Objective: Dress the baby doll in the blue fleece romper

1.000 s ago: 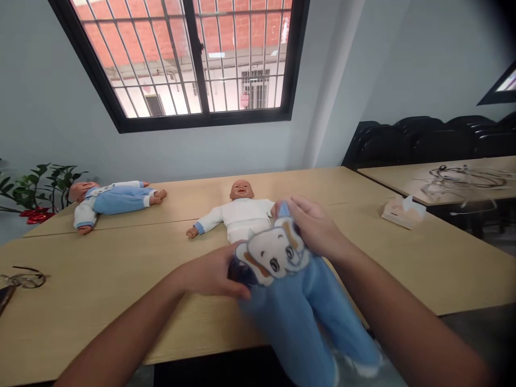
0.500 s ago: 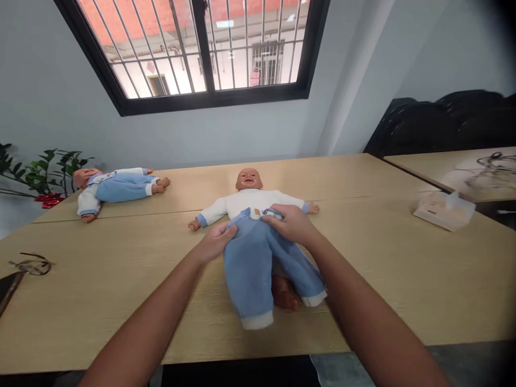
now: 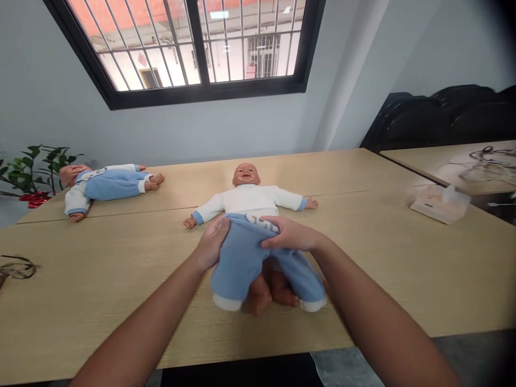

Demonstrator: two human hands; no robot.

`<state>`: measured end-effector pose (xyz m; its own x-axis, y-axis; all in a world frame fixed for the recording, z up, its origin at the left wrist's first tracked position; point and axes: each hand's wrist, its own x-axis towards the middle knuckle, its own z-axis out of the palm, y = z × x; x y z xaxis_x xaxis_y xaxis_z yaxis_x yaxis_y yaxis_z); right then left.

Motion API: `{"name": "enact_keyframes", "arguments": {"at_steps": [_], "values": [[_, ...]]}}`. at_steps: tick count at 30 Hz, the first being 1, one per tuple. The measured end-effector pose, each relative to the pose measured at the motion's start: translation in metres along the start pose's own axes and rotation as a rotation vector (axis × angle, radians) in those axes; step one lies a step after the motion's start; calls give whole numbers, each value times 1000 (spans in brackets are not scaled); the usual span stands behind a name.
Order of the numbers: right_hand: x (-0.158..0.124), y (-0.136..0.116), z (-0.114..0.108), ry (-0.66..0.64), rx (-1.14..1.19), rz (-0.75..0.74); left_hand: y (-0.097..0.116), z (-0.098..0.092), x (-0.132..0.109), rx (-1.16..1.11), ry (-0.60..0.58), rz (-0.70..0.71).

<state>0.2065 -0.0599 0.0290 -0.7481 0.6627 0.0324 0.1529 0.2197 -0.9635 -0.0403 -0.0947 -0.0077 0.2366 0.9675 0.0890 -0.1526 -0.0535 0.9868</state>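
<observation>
A baby doll (image 3: 246,196) in a white top lies on its back in the middle of the wooden table (image 3: 97,269), head away from me. Light blue trousers (image 3: 243,258) with white cuffs lie over its lower body; its bare feet (image 3: 268,294) stick out between the two trouser legs. My left hand (image 3: 212,243) is closed on the left side of the waistband. My right hand (image 3: 288,235) grips the right side of the waistband, beside a white patch.
A second doll (image 3: 102,184), dressed in blue and white, lies at the back left of the table. A potted plant (image 3: 30,171) stands beyond it. A tissue box (image 3: 438,203) sits at the right. Eyeglasses (image 3: 14,267) lie at the left edge. Dark chairs (image 3: 443,115) line the right wall.
A second ago I held the trousers up off the table edge. They have since come down over the doll's legs, and the doll's feet now show between the cuffs.
</observation>
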Motion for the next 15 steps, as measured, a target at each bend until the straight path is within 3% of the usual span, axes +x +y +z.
{"name": "enact_keyframes", "arguments": {"at_steps": [3, 5, 7, 9, 15], "values": [[-2, 5, -2, 36, 127, 25, 11, -9, -2, 258, -356, 23], [-2, 11, 2, 93, 268, 22, 15, -15, -2, 525, -489, 36], [-1, 15, 8, 98, 362, 17, 15, -18, -1, 711, -473, 32], [0, 17, 15, 54, 401, 16, 12, -20, 1, 692, -398, 44], [2, 16, 25, 36, 399, 59, 2, -20, 7, 144, -86, 48]]}}
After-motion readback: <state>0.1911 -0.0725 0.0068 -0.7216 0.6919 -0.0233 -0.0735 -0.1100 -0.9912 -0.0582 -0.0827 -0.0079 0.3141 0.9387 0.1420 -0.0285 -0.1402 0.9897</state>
